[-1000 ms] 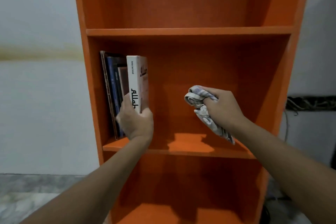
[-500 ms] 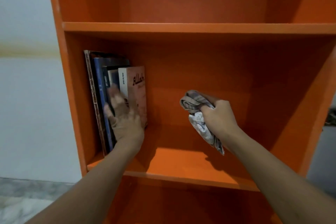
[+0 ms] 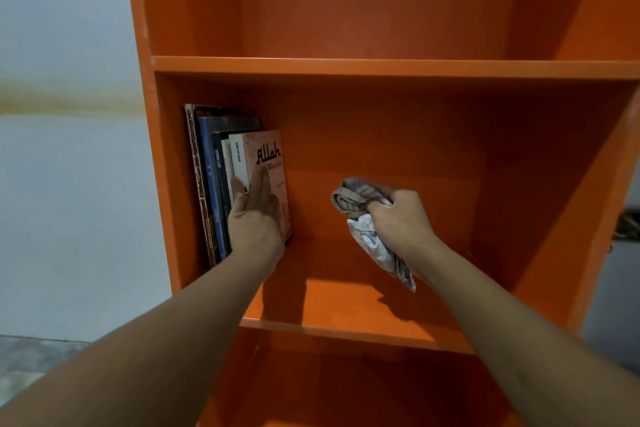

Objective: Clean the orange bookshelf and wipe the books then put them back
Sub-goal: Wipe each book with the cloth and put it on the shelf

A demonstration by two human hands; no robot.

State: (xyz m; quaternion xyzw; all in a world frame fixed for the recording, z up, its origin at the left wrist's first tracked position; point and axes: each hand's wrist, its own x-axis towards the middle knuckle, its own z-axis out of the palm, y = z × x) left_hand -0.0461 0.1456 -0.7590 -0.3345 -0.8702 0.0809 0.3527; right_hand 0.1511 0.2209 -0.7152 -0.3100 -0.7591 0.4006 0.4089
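Book (image 3: 268,156) stands upright against straight left fingers (image 3: 259,185); right fingers (image 3: 382,208) clench cloth (image 3: 353,199).

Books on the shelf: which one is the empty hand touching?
The rightmost: the pale beige book with black cover lettering. The left hand lies flat on it; others stand further left.

Pale wall (image 3: 69,218) with a yellowish band (image 3: 69,97), grey floor (image 3: 27,364) below it.

My bookshelf (image 3: 381,68) is plain orange all over. My cloth (image 3: 358,203) is beige-grey with dark stripes, partly white with faint mottling. The front book (image 3: 273,163) is tan with black lettering; next to it are a blue spine (image 3: 207,166) and a brown spine (image 3: 195,163) cracked white.
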